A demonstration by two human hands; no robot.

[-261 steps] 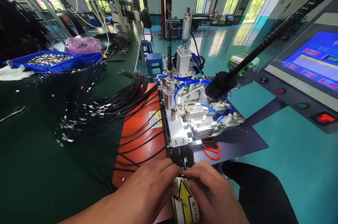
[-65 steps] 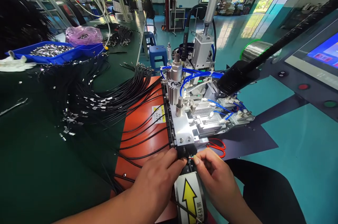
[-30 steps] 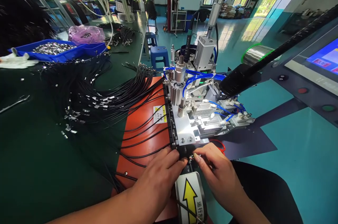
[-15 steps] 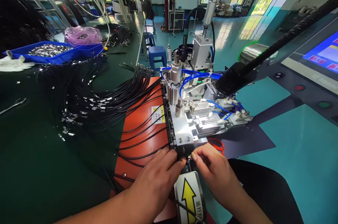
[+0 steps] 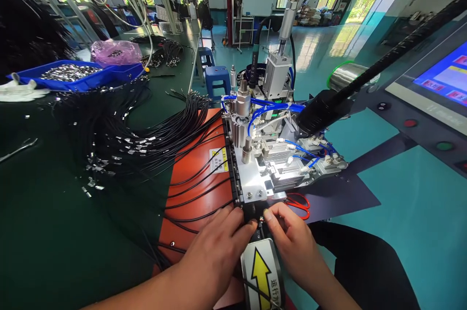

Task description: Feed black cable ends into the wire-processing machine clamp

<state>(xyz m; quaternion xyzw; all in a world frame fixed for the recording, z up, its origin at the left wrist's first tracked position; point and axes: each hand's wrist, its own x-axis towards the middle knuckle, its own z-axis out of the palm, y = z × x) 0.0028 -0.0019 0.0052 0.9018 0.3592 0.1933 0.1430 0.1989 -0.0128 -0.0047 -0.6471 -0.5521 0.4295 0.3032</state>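
Observation:
My left hand lies over the near end of the machine's feed edge, fingers curled and thumb pressed in. A black cable runs across the orange plate and under this hand; what its fingertips grip is mostly hidden, but it appears to be that cable. Opposite, my right hand is closed in a pinch, thumb against forefinger, at the small bright cable end between the hands. Just beyond stands the metal machine with blue air tubes. Several other black cables lie side by side into its edge.
An arrow sign is below my hands. Red-handled scissors lie right of the machine. Bundled black cables cover the dark green table. A blue tray holds small metal parts. A black hose and control panel stand right.
Both hands stay almost in place at the feed edge, with the right hand marginally lower. The view has shifted slightly.

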